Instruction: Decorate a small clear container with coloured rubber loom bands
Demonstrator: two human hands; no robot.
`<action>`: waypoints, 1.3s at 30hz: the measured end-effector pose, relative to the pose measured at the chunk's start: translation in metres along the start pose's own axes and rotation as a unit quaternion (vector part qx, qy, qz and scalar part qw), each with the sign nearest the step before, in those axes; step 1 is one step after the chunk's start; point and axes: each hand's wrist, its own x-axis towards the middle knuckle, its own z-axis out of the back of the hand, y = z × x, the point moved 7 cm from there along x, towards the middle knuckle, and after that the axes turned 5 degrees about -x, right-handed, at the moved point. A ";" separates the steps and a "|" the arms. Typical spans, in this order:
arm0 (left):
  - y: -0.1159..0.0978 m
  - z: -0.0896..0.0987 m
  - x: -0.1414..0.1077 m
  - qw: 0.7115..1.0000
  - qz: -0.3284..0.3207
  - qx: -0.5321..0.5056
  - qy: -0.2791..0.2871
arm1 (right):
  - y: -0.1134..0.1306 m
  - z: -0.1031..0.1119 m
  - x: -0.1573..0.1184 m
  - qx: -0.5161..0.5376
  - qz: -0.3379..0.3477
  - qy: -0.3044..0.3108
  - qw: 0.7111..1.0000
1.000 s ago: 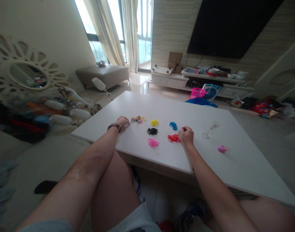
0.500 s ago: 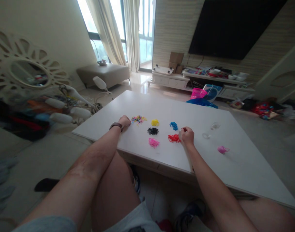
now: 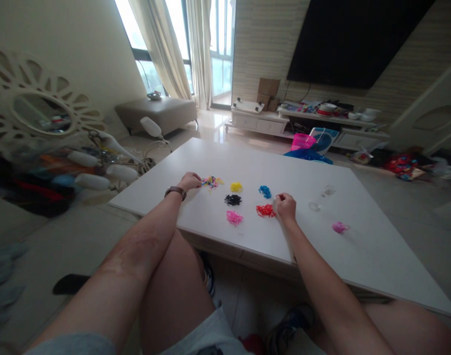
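On the white rectangular table (image 3: 210, 157), the fingers of the left hand (image 3: 190, 181) bend at a loose multicoloured pile of small thin strips (image 3: 211, 182), those of the right hand (image 3: 286, 206) beside a loose red pile (image 3: 265, 211); their opening and any hold are too small to tell; a sideways brush rightward-to-leftward could scatter red into the small blue pile (image 3: 264, 191)

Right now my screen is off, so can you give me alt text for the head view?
The left hand is at the left edge of a mixed-colour pile of small pieces on a white table, and the right hand is beside a red pile. Between the hands also lie a yellow pile, black pile, pink pile and blue pile.
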 end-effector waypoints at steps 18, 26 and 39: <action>-0.050 -0.055 -0.027 0.974 -0.102 -0.078 0.188 | 0.006 0.004 0.000 0.012 -0.007 0.000 1.000; -0.080 -0.107 -0.053 0.945 -0.145 -0.042 0.289 | 0.048 0.030 -0.033 0.027 0.097 -0.036 0.994; -0.110 -0.175 -0.106 0.885 -0.200 -0.023 0.420 | 0.115 0.015 -0.082 0.034 0.267 0.088 0.959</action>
